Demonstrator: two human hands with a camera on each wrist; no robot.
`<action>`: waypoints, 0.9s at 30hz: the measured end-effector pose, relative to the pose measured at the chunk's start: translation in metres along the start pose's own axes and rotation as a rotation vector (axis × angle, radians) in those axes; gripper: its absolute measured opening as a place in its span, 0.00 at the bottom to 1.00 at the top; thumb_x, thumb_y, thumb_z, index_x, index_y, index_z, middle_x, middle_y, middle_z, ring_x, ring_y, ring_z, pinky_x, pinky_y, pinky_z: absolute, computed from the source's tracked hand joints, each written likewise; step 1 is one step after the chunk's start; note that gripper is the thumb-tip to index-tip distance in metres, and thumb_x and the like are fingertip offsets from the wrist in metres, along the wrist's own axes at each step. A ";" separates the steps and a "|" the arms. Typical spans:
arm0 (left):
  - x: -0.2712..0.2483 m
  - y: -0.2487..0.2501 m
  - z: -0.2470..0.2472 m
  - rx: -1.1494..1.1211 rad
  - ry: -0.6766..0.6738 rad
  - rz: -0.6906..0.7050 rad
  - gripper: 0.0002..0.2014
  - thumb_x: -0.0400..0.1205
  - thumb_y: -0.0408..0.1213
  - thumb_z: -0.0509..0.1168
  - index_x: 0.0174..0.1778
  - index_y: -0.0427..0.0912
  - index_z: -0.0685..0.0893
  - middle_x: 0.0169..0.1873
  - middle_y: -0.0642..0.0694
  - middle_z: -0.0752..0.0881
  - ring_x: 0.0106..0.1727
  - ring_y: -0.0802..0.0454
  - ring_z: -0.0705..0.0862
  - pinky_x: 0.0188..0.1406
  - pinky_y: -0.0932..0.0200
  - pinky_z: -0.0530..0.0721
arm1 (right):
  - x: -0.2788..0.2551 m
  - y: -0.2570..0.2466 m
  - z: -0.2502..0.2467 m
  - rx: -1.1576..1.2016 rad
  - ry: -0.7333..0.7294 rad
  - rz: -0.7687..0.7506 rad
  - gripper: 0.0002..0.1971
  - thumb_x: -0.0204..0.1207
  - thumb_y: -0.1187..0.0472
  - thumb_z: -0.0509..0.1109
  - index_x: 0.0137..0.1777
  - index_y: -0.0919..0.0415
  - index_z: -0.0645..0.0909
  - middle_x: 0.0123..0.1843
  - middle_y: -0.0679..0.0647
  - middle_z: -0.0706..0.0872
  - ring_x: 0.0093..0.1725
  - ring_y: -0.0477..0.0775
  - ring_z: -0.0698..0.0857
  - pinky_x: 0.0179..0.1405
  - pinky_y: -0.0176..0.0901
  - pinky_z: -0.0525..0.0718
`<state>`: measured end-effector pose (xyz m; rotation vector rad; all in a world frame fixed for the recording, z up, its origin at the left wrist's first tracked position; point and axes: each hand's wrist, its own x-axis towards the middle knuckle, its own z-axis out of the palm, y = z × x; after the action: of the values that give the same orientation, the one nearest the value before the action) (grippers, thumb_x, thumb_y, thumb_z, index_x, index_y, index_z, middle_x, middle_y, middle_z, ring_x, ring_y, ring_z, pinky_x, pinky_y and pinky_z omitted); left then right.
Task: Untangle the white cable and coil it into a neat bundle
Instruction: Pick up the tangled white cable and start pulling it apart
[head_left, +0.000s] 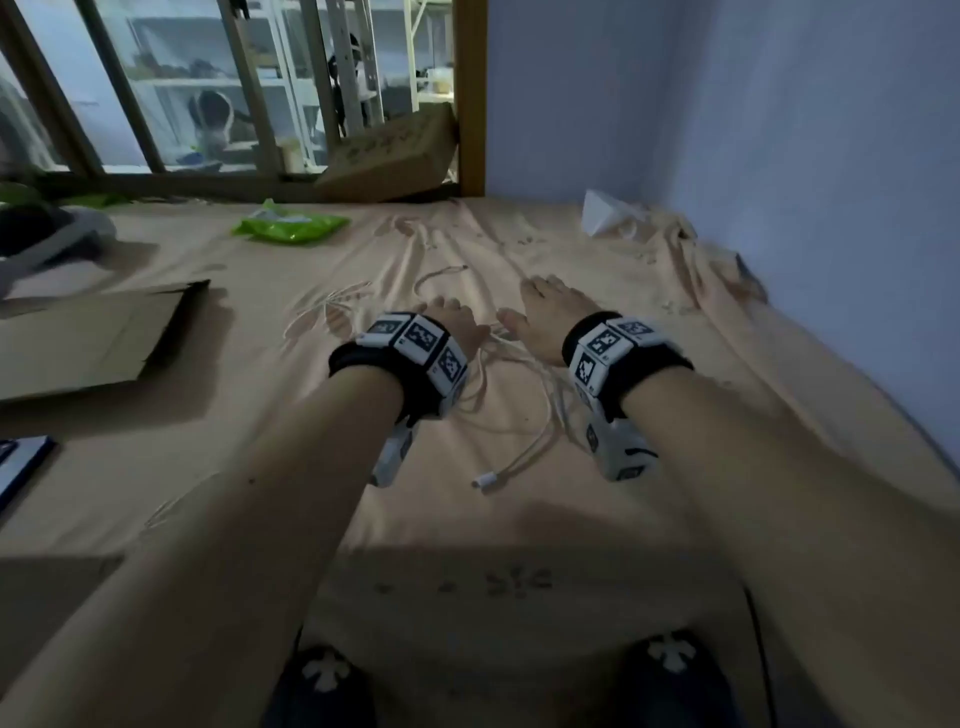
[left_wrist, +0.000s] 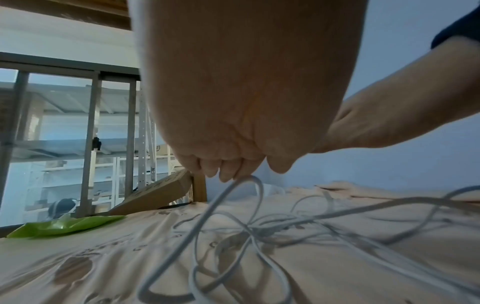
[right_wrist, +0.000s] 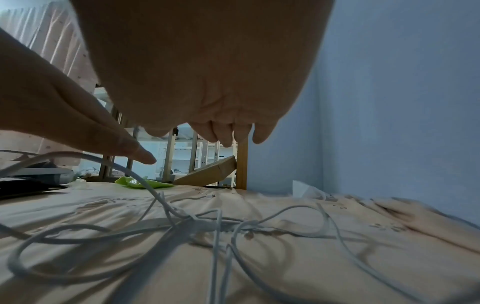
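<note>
A thin white cable (head_left: 524, 387) lies tangled in loose loops on the peach bed sheet (head_left: 260, 415), between my two wrists. One plug end (head_left: 485, 480) points toward me; the other end (head_left: 462, 267) lies beyond my hands. My left hand (head_left: 452, 319) hovers over the tangle's far left side. In the left wrist view its curled fingers (left_wrist: 223, 170) pinch a loop of the cable (left_wrist: 249, 226) and lift it off the sheet. My right hand (head_left: 540, 312) hangs above the cable (right_wrist: 202, 224) with relaxed fingers (right_wrist: 228, 133) and outstretched thumb (right_wrist: 130, 148), holding nothing.
A green packet (head_left: 291, 226) lies at the far side of the bed. A flat cardboard sheet (head_left: 88, 338) lies to the left. A cardboard box (head_left: 389, 156) leans on the wooden post. Crumpled white paper (head_left: 602, 213) sits by the blue wall on the right.
</note>
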<state>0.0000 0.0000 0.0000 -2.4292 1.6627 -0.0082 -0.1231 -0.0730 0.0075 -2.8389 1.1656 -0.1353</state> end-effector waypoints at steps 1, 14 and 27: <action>-0.004 0.003 0.002 -0.007 -0.033 -0.007 0.23 0.90 0.45 0.45 0.78 0.38 0.68 0.73 0.34 0.70 0.75 0.34 0.67 0.75 0.41 0.66 | -0.004 0.001 0.001 0.005 -0.016 0.006 0.32 0.84 0.42 0.47 0.79 0.66 0.58 0.82 0.60 0.61 0.81 0.59 0.57 0.78 0.56 0.59; -0.037 0.010 0.014 -0.066 0.026 0.099 0.20 0.90 0.37 0.49 0.77 0.35 0.67 0.76 0.35 0.69 0.76 0.37 0.67 0.74 0.44 0.68 | -0.050 -0.021 -0.001 -0.153 -0.055 -0.258 0.19 0.87 0.53 0.48 0.71 0.54 0.74 0.68 0.59 0.79 0.63 0.63 0.79 0.62 0.53 0.76; -0.056 -0.020 0.002 -0.292 0.191 0.142 0.16 0.86 0.41 0.53 0.41 0.37 0.81 0.44 0.38 0.86 0.44 0.40 0.83 0.43 0.49 0.81 | -0.065 -0.046 0.022 -0.278 -0.486 -0.309 0.16 0.78 0.53 0.68 0.64 0.56 0.81 0.65 0.54 0.82 0.62 0.57 0.80 0.58 0.43 0.76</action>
<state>-0.0020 0.0591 0.0074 -2.5786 2.0470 0.0260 -0.1350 0.0061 -0.0132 -3.0012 0.6876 0.7129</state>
